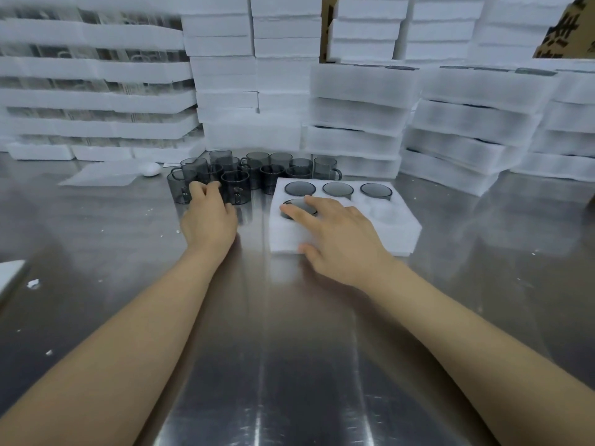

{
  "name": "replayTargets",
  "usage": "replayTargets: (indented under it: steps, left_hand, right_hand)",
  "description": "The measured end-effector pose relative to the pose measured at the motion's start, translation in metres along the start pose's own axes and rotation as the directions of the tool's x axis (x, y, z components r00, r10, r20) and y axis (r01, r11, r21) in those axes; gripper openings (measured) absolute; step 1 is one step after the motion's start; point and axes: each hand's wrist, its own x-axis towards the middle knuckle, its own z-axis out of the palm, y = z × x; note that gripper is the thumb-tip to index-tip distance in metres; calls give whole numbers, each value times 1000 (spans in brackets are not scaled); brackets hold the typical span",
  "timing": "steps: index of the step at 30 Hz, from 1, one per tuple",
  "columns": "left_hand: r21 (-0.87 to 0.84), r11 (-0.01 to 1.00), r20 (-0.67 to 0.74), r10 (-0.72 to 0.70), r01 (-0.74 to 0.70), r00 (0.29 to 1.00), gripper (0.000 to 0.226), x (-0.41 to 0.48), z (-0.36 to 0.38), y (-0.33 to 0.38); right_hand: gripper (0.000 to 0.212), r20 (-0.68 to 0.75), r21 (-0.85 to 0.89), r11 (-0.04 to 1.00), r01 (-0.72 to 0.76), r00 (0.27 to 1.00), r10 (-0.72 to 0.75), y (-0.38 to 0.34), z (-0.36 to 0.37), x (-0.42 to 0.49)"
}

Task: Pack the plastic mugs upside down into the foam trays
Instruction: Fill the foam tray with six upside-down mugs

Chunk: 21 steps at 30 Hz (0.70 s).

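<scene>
Two bare forearms extend from the near edge across the stainless steel table (289, 365). The left hand (209, 217) reaches into the cluster of loose mugs (254, 170), smoky grey, standing upright at centre-left. Its fingers curl down among the front mugs; whether they grip one cannot be determined. Just right of the cluster lies the foam tray (399, 233), flat on the table. Its rear row holds three inverted mugs (338, 189), bases up, one per cavity. The right hand (338, 239) rests on the tray with fingers extended and spread, holding nothing. The index fingertip touches the base of the fourth inverted mug (294, 202), seated in the near-left cavity; the thumb lies at the tray's near edge. Stacks of foam trays (354, 101) line the rear of the table. A cardboard box (566, 27) shows at upper right.
</scene>
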Motion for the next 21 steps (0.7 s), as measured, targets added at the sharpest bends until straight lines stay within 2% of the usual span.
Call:
replayTargets:
  steps: [4, 8, 10, 12, 13, 15, 17, 19, 21]
  left_hand:
    - [-34, 999, -57, 11, -13, 998, 34, -7, -1, 2]
    - [-169, 986, -163, -28, 0, 986, 31, -15, -5, 12]
    - [-224, 973, -258, -11, -49, 966, 30, -20, -8, 18]
    - [-262, 951, -361, 59, -162, 931, 30, -24, -13, 25]
    - [-268, 933, -411, 114, -239, 904, 29, -26, -15, 29]
    - [-222, 879, -505, 267, -422, 821, 27, -30, -19, 37]
    - [-136, 787, -569, 435, -602, 698, 24, -34, -19, 45]
    - [-55, 675, -577, 580, -735, 576, 26, -39, -18, 53]
    - [30, 565, -541, 703, -825, 462, 34, -43, -16, 59]
  right_hand:
    - [60, -22, 27, 1000, -7, 1000, 8, -4, 2, 3]
    - [56, -63, 9, 1000, -11, 998, 12, 0, 6, 4]
    - [55, -60, -17, 1000, -2, 998, 1, -1, 10, 3]
    - [56, -54, 11, 1000, -4, 999, 5, -2, 12, 2]
    - [55, -69, 56, 998, -6, 998, 10, -2, 13, 1]
    - [53, -154, 260, 966, -10, 987, 51, 1, 12, -2]
    - [59, -234, 507, 862, 4, 963, 133, 5, 10, -5]
    - [72, -289, 639, 768, 38, 937, 194, 9, 8, -8]
    - [75, -311, 696, 716, 46, 919, 243, 15, 6, -9]
